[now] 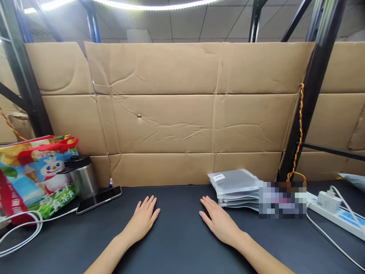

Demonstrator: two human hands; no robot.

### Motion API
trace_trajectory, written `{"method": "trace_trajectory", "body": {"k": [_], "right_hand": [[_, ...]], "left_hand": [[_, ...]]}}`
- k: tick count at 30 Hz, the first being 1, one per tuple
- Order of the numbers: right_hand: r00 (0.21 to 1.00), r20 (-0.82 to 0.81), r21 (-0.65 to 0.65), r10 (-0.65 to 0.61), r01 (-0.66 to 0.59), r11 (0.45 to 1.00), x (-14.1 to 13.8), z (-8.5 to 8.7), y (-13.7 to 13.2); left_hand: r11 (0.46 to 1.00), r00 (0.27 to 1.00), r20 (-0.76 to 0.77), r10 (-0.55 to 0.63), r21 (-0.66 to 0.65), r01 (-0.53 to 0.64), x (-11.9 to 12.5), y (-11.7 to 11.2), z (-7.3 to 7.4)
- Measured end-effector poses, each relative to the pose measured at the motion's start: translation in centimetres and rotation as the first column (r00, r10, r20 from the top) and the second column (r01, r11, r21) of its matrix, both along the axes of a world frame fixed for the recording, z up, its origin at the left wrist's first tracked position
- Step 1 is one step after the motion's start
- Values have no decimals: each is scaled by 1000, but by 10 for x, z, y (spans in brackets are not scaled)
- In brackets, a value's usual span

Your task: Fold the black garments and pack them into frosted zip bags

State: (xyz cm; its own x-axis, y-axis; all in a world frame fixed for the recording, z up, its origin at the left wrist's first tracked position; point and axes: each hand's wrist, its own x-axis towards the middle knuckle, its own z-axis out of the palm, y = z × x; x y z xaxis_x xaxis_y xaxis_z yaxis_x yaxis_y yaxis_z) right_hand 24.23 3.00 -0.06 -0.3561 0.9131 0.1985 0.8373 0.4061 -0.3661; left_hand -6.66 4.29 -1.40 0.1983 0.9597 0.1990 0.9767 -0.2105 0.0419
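From the head view, the person's left hand (pixel 143 219) and right hand (pixel 218 222) lay flat and palm down on a dark tabletop (pixel 176 255), fingers loosely spread, both holding nothing. The right hand's fingertips were near a stack of grey frosted plastic packets (pixel 235 188) but apart from it; the top packet carried a small white label (pixel 218 177). The left hand was nearest a black smartphone (pixel 99 200), which lay face up further left, just in front of a steel flask with a black lid (pixel 82 177). Beyond the flask, a colourful printed bag with red handles (pixel 37 177) leaned at the table's left end, above loops of white cable (pixel 19 232). A pixelated patch (pixel 282 199) hid whatever stood right of the stack, so I could not make it out. Further right lay a white power strip (pixel 336 215) with a plugged-in charger (pixel 327 201). Flattened cardboard sheets (pixel 185 121) walled off the table's far edge, fixed against black steel shelving uprights (pixel 302 114).
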Motion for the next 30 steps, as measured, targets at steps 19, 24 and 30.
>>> {"method": "trace_trajectory", "body": {"k": [19,24,30], "right_hand": [[1000,-3,6,-1,1,1000,1,0,0],[1000,-1,2,0,0,1000,1,0,0],[1000,7,-4,-6,6,1000,1,0,-1]], "left_hand": [[1000,1000,23,-6,11,6,-1,0,-1],[1000,1000,6,-1,4,1,0,-1,-1],[1000,1000,-6,-1,-3,1,1,-1,0]]}}
